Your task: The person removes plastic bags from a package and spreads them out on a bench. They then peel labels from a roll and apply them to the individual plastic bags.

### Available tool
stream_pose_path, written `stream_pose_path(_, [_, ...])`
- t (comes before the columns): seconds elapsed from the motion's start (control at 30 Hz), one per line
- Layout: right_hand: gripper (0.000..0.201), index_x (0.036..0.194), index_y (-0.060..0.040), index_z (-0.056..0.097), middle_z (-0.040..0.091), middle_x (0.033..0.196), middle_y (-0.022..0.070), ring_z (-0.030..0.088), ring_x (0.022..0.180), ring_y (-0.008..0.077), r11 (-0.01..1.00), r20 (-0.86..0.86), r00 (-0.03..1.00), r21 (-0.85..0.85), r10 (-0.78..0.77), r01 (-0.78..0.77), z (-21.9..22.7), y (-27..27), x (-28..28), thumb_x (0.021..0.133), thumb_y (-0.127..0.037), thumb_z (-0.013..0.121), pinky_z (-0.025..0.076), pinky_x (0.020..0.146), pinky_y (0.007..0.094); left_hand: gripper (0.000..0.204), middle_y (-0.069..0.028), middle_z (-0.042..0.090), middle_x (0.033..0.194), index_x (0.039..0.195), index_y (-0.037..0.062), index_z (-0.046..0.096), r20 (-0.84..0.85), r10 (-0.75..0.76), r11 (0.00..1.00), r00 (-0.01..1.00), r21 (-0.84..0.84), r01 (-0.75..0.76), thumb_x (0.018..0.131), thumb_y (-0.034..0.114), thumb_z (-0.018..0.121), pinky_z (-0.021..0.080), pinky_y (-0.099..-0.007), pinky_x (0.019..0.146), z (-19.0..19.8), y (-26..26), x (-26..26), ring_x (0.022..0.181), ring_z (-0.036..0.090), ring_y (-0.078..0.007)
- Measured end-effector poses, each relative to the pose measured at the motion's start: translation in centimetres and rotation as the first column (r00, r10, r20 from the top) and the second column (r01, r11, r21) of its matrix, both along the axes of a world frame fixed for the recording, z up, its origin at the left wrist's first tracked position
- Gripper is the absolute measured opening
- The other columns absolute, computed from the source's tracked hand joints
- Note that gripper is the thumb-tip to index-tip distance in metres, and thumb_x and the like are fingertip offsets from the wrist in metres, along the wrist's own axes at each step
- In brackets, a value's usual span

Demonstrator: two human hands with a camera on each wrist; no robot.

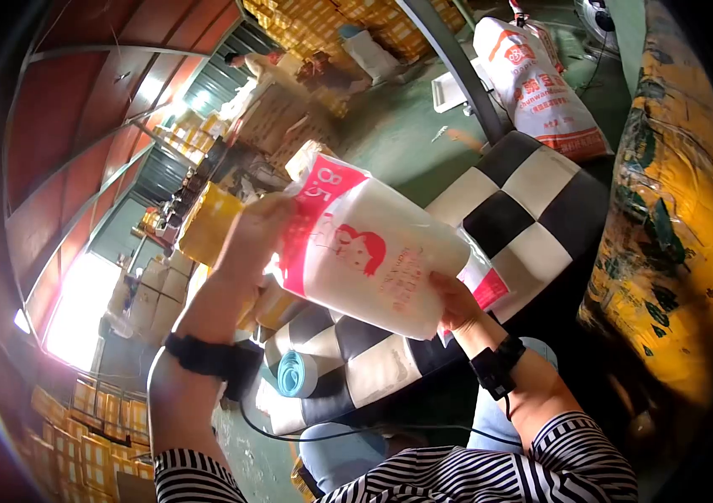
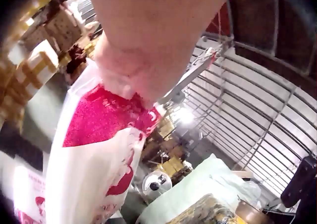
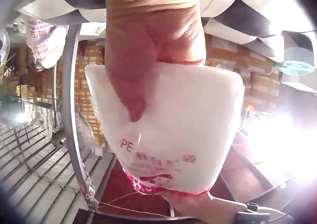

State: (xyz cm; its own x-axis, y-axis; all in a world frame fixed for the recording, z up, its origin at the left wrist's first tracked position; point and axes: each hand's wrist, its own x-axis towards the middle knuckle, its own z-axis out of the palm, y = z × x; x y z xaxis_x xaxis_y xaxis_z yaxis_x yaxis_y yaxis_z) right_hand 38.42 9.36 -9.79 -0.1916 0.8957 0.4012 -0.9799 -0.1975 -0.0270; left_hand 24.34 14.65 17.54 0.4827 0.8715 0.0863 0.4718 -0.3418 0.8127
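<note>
A white plastic package (image 1: 373, 251) with a pink printed end and a red cartoon face is held up between both hands. My left hand (image 1: 257, 230) grips its pink end; in the left wrist view, the fingers of this hand (image 2: 133, 70) lie on the pink print (image 2: 94, 120). At the opposite, plain end my right hand (image 1: 457, 303) holds the package, and the right wrist view has the thumb of that hand (image 3: 143, 55) lying over the white face (image 3: 173, 110). Behind it, a second pink and white package (image 1: 484, 281) is partly hidden.
Below the package is a black and white checkered surface (image 1: 541, 189) with a light blue roll (image 1: 296, 373) near its left end. A printed white sack (image 1: 541, 92) stands behind. Yellow wrapped material (image 1: 666, 218) rises at the right, and a cable (image 1: 390, 426) crosses near the knees.
</note>
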Motion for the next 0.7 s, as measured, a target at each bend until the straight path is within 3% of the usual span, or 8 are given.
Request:
stream_pose_path(0.07, [0.052,0.122,-0.0018,0.042,0.051,0.116,0.0132,0.053,0.104,0.0265,0.999,0.014,0.999,0.018,-0.039,0.038,0.6,-0.3,0.6,0.077,-0.015,0.064,0.048,0.085,0.0399,0.019,-0.0001,0.06,0.075,0.089,0.0028,0.06,-0.078,-0.053,0.988,0.996,0.14,0.064,0.089,0.02,0.05,0.042,-0.0203,0.059,1.0,0.3,-0.6,0.065,0.052,-0.0048])
stream_pose_path(0.17, [0.055,0.122,-0.0021,0.041,0.052,0.115,0.0128,0.054,0.102,0.0258,0.998,0.031,0.998,0.035,-0.059,0.058,0.8,-0.1,0.9,0.075,-0.014,0.065,0.048,0.085,0.0403,0.02,0.0011,0.057,0.074,0.086,0.0025,0.059,-0.064,-0.006,0.942,0.998,0.334,0.027,0.09,0.02,0.05,0.041,-0.0199,0.059,2.5,-0.7,-0.1,0.065,0.049,-0.0033])
stream_pose_path(0.2, [0.055,0.122,-0.0021,0.041,0.052,0.115,0.0129,0.054,0.102,0.0259,0.997,0.036,0.997,0.035,-0.063,0.062,0.7,-0.1,0.9,0.074,-0.013,0.066,0.048,0.085,0.0406,0.019,0.0021,0.054,0.071,0.084,0.002,0.059,-0.015,0.082,0.916,0.997,0.394,-0.07,0.09,0.017,0.05,0.039,-0.0199,0.057,3.2,-0.9,0.3,0.063,0.046,-0.0027])
stream_pose_path(0.37, [0.056,0.122,-0.0014,0.041,0.052,0.114,0.0139,0.054,0.102,0.0268,0.998,0.009,0.998,0.036,-0.055,0.055,0.4,0.2,1.0,0.073,-0.014,0.065,0.048,0.086,0.0416,0.014,0.0029,0.051,0.068,0.08,0.0017,0.057,-0.024,0.077,0.821,0.997,0.568,-0.05,0.084,0.015,0.06,0.036,-0.0191,0.054,3.8,-0.9,0.5,0.06,0.043,-0.0024])
stream_pose_path(0.47, [0.056,0.122,-0.0008,0.042,0.052,0.114,0.0143,0.054,0.102,0.0271,0.999,-0.021,1.0,0.051,-0.01,0.011,0.4,0.0,1.2,0.073,-0.016,0.065,0.048,0.085,0.0415,0.015,0.001,0.053,0.07,0.078,0.0026,0.056,0.017,0.111,0.864,0.994,0.493,-0.105,0.081,0.016,0.064,0.038,-0.0193,0.056,5.5,-1.9,0.5,0.062,0.046,-0.003])
stream_pose_path(0.6, [0.055,0.121,-0.0004,0.042,0.053,0.113,0.0143,0.054,0.102,0.0274,0.994,-0.098,0.99,0.063,0.1,-0.094,-0.5,0.2,1.3,0.074,-0.016,0.065,0.047,0.086,0.0415,0.017,-0.0005,0.055,0.072,0.079,0.0043,0.054,0.107,-0.03,0.991,0.994,0.129,0.016,0.081,0.017,0.064,0.041,-0.0233,0.061,3.9,-1.6,0.4,0.065,0.049,-0.0067])
stream_pose_path(0.7, [0.055,0.121,0.0003,0.043,0.053,0.113,0.0145,0.054,0.102,0.0273,0.997,0.003,0.999,0.061,0.035,-0.036,-0.7,0.2,0.5,0.074,-0.015,0.065,0.047,0.086,0.0414,0.019,-0.0016,0.055,0.075,0.081,0.0065,0.051,-0.126,0.0,0.993,0.992,0.113,0.015,0.081,0.019,0.064,0.043,-0.0242,0.066,1.7,-0.4,-0.6,0.07,0.052,-0.0084])
